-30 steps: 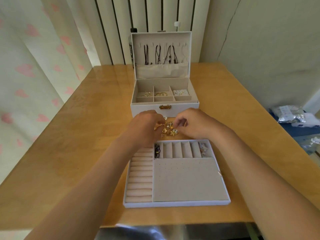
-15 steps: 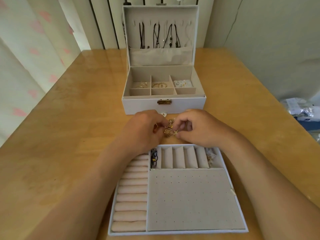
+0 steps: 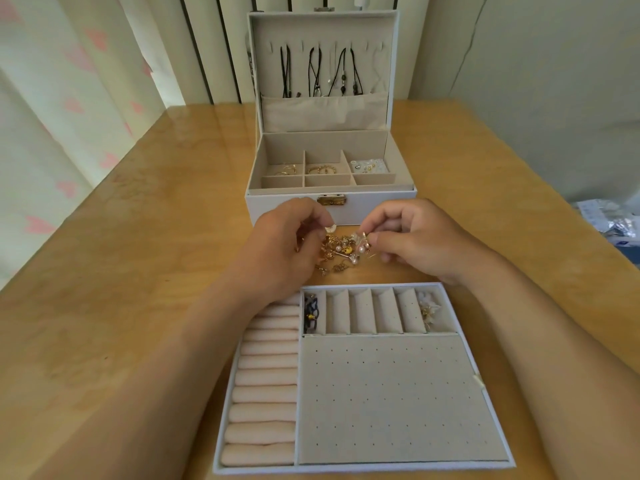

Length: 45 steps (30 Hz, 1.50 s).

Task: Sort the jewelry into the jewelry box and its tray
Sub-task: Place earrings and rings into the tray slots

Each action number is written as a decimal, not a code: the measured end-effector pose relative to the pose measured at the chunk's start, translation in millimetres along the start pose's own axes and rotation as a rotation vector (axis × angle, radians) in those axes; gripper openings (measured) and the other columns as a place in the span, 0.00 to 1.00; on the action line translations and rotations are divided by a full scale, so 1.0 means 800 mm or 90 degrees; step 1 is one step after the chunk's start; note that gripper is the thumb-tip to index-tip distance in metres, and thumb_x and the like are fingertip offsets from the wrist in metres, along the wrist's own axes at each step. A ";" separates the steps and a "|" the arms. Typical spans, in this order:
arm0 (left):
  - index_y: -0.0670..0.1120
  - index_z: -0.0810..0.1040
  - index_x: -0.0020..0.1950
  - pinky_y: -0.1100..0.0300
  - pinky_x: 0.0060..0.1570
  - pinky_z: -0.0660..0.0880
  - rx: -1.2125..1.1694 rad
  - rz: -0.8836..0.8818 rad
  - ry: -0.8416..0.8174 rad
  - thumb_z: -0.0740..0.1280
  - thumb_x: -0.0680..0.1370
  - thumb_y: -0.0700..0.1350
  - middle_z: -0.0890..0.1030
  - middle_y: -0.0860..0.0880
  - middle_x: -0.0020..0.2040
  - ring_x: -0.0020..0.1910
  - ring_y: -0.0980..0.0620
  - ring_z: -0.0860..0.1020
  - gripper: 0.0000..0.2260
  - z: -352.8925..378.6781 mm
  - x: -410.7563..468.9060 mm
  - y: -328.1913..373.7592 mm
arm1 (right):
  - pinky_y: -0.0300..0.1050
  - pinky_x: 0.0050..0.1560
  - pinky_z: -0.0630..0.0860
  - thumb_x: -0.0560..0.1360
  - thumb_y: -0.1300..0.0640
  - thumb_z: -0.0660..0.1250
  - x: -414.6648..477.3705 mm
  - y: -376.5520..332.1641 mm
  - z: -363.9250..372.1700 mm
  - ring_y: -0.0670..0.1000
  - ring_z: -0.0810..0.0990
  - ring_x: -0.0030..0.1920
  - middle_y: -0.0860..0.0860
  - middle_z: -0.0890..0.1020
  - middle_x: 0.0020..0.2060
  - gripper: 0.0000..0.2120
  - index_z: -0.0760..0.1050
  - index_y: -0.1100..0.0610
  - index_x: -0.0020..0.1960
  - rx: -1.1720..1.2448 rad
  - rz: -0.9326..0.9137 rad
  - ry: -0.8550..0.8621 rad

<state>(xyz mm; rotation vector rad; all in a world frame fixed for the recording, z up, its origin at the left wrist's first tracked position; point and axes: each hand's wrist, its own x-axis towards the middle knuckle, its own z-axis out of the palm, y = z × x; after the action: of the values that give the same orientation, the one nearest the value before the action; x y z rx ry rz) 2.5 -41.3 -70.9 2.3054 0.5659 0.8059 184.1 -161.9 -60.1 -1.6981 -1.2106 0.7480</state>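
Wooden table [image 3: 138, 237], with a heart-print curtain [image 3: 69, 116] to the left and a plain wall to the right. The jewelry box [image 3: 330, 206] stands open at the far centre, lid upright, with black-cord necklaces [image 3: 320, 72] hanging inside the lid. Its three rear compartments hold gold and pale pieces. The tray [image 3: 363, 467] lies nearest the viewer, apart from the box.

The loose jewelry pile [image 3: 337, 254] sits on the table between box and tray. Both forearms reach forward, the left one over the tray's left edge.

The left hand [image 3: 284, 244] is palm down at the pile's left edge with its fingers curled inward. Whether it holds a piece cannot be determined. The right hand [image 3: 415, 237] is at the pile's right edge, thumb and forefinger pinching a small pearl earring [image 3: 362, 241], the remaining fingers curled.

The tray's leftmost slot holds a dark item [image 3: 310, 313]. The rightmost slot holds pale-gold pieces [image 3: 429, 310].
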 end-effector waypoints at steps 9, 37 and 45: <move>0.47 0.79 0.50 0.71 0.38 0.70 -0.076 0.008 0.019 0.67 0.76 0.34 0.79 0.53 0.40 0.35 0.58 0.75 0.08 -0.001 -0.003 0.000 | 0.36 0.23 0.61 0.80 0.69 0.61 0.001 -0.002 0.001 0.48 0.73 0.29 0.58 0.80 0.36 0.08 0.77 0.60 0.49 0.168 0.002 -0.035; 0.37 0.81 0.51 0.57 0.47 0.82 -0.506 -0.170 -0.059 0.69 0.73 0.27 0.85 0.40 0.45 0.45 0.46 0.85 0.10 -0.012 -0.007 0.005 | 0.37 0.22 0.56 0.81 0.68 0.59 -0.002 -0.007 0.002 0.48 0.69 0.26 0.56 0.83 0.35 0.07 0.76 0.62 0.51 0.241 0.045 -0.016; 0.37 0.80 0.56 0.58 0.39 0.82 -0.544 -0.213 -0.098 0.65 0.80 0.35 0.85 0.38 0.45 0.38 0.47 0.83 0.07 -0.016 -0.006 0.008 | 0.37 0.21 0.57 0.81 0.67 0.60 -0.001 -0.007 -0.001 0.49 0.69 0.27 0.55 0.81 0.34 0.08 0.77 0.61 0.53 0.290 0.054 -0.018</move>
<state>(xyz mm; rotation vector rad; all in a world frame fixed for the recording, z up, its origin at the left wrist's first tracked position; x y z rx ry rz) -8.2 -43.3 -60.5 1.4241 0.4085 0.5482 182.4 -162.6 -54.7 -1.3688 -0.9031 1.0155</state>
